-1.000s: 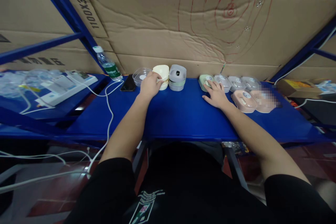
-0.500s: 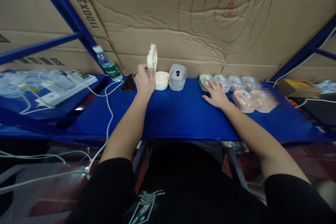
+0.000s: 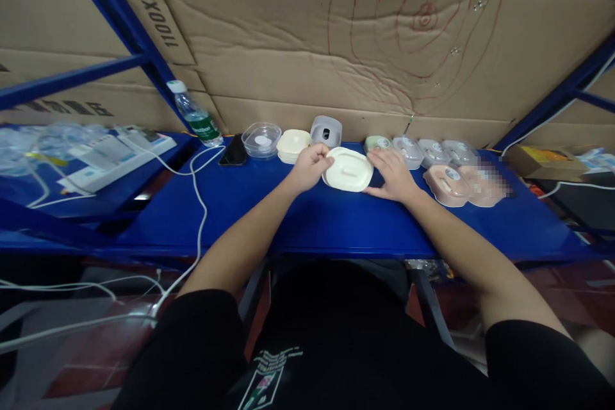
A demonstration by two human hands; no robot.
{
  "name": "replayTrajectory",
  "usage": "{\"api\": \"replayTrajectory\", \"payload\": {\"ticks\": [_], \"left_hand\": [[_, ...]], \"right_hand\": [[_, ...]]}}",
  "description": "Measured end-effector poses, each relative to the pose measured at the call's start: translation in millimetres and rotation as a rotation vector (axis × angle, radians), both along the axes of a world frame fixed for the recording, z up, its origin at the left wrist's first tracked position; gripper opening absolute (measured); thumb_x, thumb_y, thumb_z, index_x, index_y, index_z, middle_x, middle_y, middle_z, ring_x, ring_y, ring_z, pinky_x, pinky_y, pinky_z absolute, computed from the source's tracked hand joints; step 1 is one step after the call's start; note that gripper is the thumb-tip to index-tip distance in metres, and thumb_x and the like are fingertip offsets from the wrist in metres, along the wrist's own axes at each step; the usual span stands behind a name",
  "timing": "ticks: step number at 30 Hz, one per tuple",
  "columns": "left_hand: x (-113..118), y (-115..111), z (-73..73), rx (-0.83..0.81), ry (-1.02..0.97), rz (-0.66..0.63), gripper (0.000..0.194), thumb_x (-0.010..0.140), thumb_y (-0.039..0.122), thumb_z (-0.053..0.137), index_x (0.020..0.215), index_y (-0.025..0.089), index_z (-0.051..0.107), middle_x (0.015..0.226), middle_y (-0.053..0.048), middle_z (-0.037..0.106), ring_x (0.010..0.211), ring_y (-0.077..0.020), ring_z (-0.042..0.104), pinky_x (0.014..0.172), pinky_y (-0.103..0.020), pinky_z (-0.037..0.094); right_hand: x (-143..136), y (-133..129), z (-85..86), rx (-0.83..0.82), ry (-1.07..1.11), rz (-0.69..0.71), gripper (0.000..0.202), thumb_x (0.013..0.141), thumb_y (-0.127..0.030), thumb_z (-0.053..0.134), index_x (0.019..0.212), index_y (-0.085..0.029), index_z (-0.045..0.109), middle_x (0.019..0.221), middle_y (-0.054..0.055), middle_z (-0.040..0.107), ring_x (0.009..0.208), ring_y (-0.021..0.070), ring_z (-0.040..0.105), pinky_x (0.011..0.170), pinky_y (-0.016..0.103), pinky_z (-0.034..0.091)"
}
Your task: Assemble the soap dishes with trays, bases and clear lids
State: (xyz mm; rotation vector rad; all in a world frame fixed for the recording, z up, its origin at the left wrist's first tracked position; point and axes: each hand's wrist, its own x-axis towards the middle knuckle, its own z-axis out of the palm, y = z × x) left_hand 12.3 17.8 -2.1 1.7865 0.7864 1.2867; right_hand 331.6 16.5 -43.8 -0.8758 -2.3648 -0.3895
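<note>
My left hand [image 3: 310, 170] pinches the left edge of a cream plastic box piece [image 3: 349, 170], rounded and oval-cornered, with a narrow oblong shape in its middle. At its right edge, my right hand [image 3: 391, 174] grips it, thumb below and fingers above. The piece is held over the blue table, in front of a stack of grey and green boxes [image 3: 326, 129] with a dark slot on top. Left of that stack stand stacked cream trays [image 3: 293, 143]. Behind my right hand sits a green lidded box [image 3: 377, 141], partly hidden.
Clear round containers [image 3: 262, 140], a phone [image 3: 234, 150] and a water bottle [image 3: 198, 118] stand to the left. Grey packed boxes [image 3: 435, 151] and pink ones [image 3: 448, 184] lie right. A white cable [image 3: 200, 211] crosses the blue table [image 3: 336, 224]; cardboard [image 3: 269, 45] rises behind.
My left hand has brought the cream piece from the upper left to the middle and turned it flat. My right hand has left the green box and taken the piece's right edge.
</note>
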Motion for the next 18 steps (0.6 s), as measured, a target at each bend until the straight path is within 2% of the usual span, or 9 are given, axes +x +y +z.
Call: {"api": "replayTrajectory", "payload": {"ticks": [4,7,11,14,18], "left_hand": [[-3.6,-3.1,4.0,-0.180,0.153,-0.050,0.022,0.092,0.034,0.065,0.078,0.024,0.051,0.057,0.005,0.054,0.049,-0.0120,0.051,0.053,-0.024,0.038],[-16.6,-0.4,8.8,-0.278,0.401,-0.069,0.018,0.096,0.031,0.059,0.080,0.024,0.054,0.058,0.001,0.064,0.050,-0.0157,0.063,0.055,-0.026,0.042],[-29.9,3.9,7.9,-0.340,0.770,-0.077,0.019,0.093,0.031,0.058,0.076,0.023,0.058,0.071,-0.005,0.077,0.051,-0.0177,0.066,0.058,-0.031,0.047],[-32.6,5.0,4.1,-0.266,0.965,-0.066,0.025,0.093,0.036,0.059,0.071,0.023,0.060,0.072,-0.006,0.076,0.057,-0.0200,0.067,0.061,-0.033,0.047],[-30.4,1.9,4.6,-0.001,1.094,0.053,0.038,0.097,0.048,0.061,0.070,0.023,0.065,0.077,-0.008,0.076,0.074,-0.0241,0.070,0.069,-0.034,0.046]], "right_hand": [[1.8,-0.5,-1.0,-0.064,-0.066,0.123,0.105,0.099,-0.077,0.066,0.181,-0.023,0.030,0.157,0.022,0.069,0.140,0.0461,0.068,0.119,0.067,0.054],[1.9,-1.0,-1.6,-0.096,-0.085,0.169,0.102,0.101,-0.076,0.062,0.181,-0.022,0.031,0.162,0.021,0.066,0.141,0.0446,0.068,0.116,0.065,0.056],[-1.5,-1.5,-1.5,-0.190,-0.129,0.216,0.092,0.104,-0.068,0.062,0.180,-0.023,0.038,0.162,0.019,0.067,0.141,0.0416,0.069,0.116,0.063,0.058],[-3.0,-1.0,-0.8,-0.270,-0.174,0.256,0.082,0.104,-0.062,0.064,0.175,-0.022,0.048,0.155,0.018,0.073,0.136,0.0405,0.072,0.114,0.062,0.060],[-2.5,-1.5,0.8,-0.308,-0.177,0.284,0.076,0.105,-0.056,0.065,0.172,-0.022,0.053,0.157,0.016,0.072,0.137,0.0399,0.073,0.115,0.062,0.060]]}}
